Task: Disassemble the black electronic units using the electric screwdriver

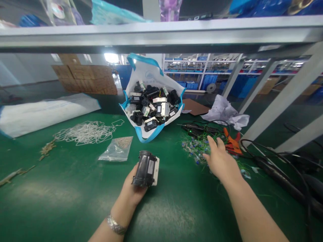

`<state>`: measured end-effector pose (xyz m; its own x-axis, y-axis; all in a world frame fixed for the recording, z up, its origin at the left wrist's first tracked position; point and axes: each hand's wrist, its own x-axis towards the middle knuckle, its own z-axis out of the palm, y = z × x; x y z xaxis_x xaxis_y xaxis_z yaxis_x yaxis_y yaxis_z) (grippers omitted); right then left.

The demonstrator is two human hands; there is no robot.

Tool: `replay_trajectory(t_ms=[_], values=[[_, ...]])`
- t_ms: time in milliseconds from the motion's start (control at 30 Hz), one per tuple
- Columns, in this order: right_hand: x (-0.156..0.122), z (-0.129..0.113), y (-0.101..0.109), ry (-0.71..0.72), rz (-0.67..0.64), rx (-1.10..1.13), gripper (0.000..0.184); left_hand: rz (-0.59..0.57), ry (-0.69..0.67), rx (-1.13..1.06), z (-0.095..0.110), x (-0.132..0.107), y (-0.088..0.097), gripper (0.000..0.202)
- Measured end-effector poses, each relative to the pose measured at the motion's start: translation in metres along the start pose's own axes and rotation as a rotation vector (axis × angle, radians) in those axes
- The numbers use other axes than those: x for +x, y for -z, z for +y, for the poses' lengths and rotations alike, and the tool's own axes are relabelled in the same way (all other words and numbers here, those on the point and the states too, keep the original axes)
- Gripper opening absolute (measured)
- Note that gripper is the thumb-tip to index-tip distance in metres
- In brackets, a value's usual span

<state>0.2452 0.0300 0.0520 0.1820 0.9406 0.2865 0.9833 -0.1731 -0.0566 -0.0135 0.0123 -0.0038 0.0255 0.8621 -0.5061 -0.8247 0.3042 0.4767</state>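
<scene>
My left hand (131, 191) is closed round a black cylindrical part with a white plate (145, 168), held just above the green table (63, 195). My right hand (219, 158) reaches forward with its fingers stretched out over a heap of small blue-and-green wire ties (195, 148); I cannot tell whether it touches them. Behind, an open white-and-blue bag (151, 101) is full of several similar black and white parts. Orange pliers (233, 144) lie just beyond my right fingertips.
A clear plastic pouch (116, 149) and a tangle of white string (84, 132) lie to the left, with a long white bag (42, 112) beyond. Crumpled white paper (224, 112), a black tool (199, 129) and thick black cables (277, 174) sit on the right. A metal shelf (161, 33) runs overhead.
</scene>
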Motion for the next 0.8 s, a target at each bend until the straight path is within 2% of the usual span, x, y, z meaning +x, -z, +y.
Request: replay_trajectory(t_ms=[67,133,167,233,300,333,433,567,700,800], values=[[-0.006,-0.012,0.000,0.049,0.044,-0.062,0.060,-0.008,-0.002,-0.009,-0.004,0.002,-0.003,0.010],[-0.014,-0.026,-0.001,0.151,0.155,-0.070,0.061,-0.039,0.010,-0.012,-0.008,0.003,-0.004,0.012],[-0.019,-0.032,-0.002,0.208,0.212,-0.066,0.058,-0.051,0.019,-0.013,-0.009,0.003,-0.004,0.014],[-0.028,-0.044,-0.005,0.340,0.281,0.009,0.037,-0.067,0.037,-0.012,-0.010,0.003,-0.004,0.018],[-0.040,-0.057,-0.008,0.510,0.265,0.213,0.009,-0.083,0.029,-0.007,-0.012,0.002,-0.005,0.017],[-0.047,-0.064,-0.010,0.601,0.232,0.337,0.007,-0.099,0.019,-0.009,-0.014,0.001,-0.006,0.015],[-0.069,-0.086,-0.016,0.809,0.154,0.582,0.022,-0.124,0.000,-0.031,-0.019,0.000,-0.006,0.009],[-0.084,-0.102,-0.023,0.873,0.207,0.570,0.022,-0.090,0.042,-0.092,-0.025,-0.001,-0.007,0.014],[-0.082,-0.099,-0.028,0.904,0.317,0.603,0.024,-0.117,0.079,-0.134,-0.026,-0.003,-0.007,0.017],[-0.079,-0.097,-0.031,0.891,0.316,0.614,0.024,-0.132,0.074,-0.102,-0.027,-0.005,-0.007,0.015]])
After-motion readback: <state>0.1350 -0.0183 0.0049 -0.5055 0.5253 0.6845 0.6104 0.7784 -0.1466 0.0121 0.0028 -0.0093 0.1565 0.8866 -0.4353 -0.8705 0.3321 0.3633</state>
